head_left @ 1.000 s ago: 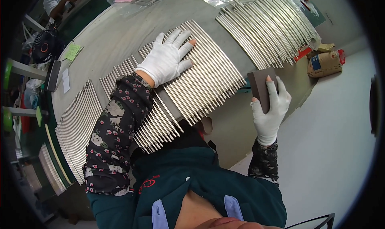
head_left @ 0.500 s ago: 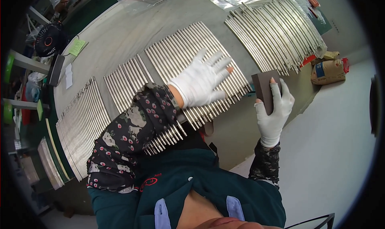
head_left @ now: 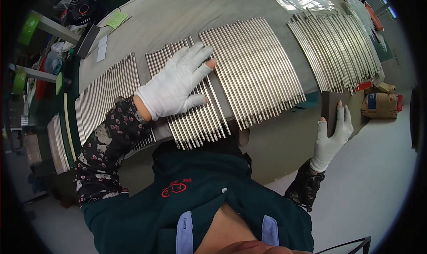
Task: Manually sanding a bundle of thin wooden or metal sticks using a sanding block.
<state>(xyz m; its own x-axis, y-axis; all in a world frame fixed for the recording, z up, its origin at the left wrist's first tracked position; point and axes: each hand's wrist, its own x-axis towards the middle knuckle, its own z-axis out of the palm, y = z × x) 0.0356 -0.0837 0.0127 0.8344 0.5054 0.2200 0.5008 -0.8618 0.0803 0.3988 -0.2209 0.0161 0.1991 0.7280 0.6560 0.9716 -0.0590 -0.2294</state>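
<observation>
My left hand (head_left: 175, 85), in a white glove with bare fingertips, lies with fingers spread on a row of thin silver metal rods (head_left: 198, 127), covering part of it. A wider row of similar rods (head_left: 260, 72) lies just to its right. Off the table's front edge at the right, my right hand (head_left: 332, 140), gloved likewise, is closed on a flat dark brown block (head_left: 330, 107). The block is held upright, apart from the rods.
Another rod row (head_left: 104, 92) lies at the left, partly behind my sleeve, and a denser, uneven one (head_left: 338, 49) at the far right. A black fan (head_left: 84, 7) and a green note (head_left: 117, 20) are back left. A brown sack (head_left: 379, 105) stands at the right.
My left hand has moved left from the wide rod row onto the narrower one beside it. My right hand stays closed on the block. The whole view has shifted.
</observation>
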